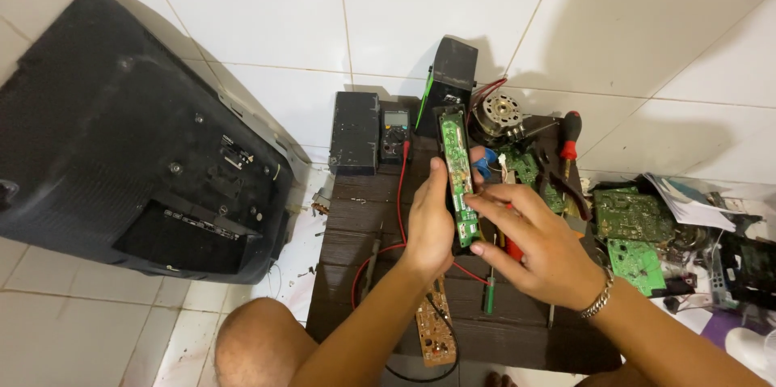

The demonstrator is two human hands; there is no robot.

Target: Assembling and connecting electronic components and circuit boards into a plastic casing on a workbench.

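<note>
Already the long, narrow device with its black plastic shell (455, 185) is open, and its green circuit board lies bare on the upper face. This opening step looks done; what is left, as I judge it, is the checking or repair of the board itself, and later the closing of the shell.

The left hand (431, 221) has a clenched grip around the lower part of the shell and holds it lifted above the dark wooden slatted tabletop (356, 217), pointing toward 12 o'clock. The right hand (537, 246) comes from 4 o'clock; its fingertips (478, 248) touch the lower end of the green board, and a tool with a red handle (512, 248) seems pinched under the palm, but I cannot tell exactly how it is held.

At 12 o'clock from the hands a small black multimeter (395, 130) lies on the tabletop, and its red test lead (400, 193) runs down past the left wrist; it touches nothing on the board, so measuring seems not yet begun. At 6 o'clock lies a brown circuit board (435, 330), apart from the hands. At 9 o'clock a large black television back cover (121, 145) leans on the white tiled floor (267, 7). At 3 o'clock several green circuit boards (630, 229) lie in a pile.
</note>
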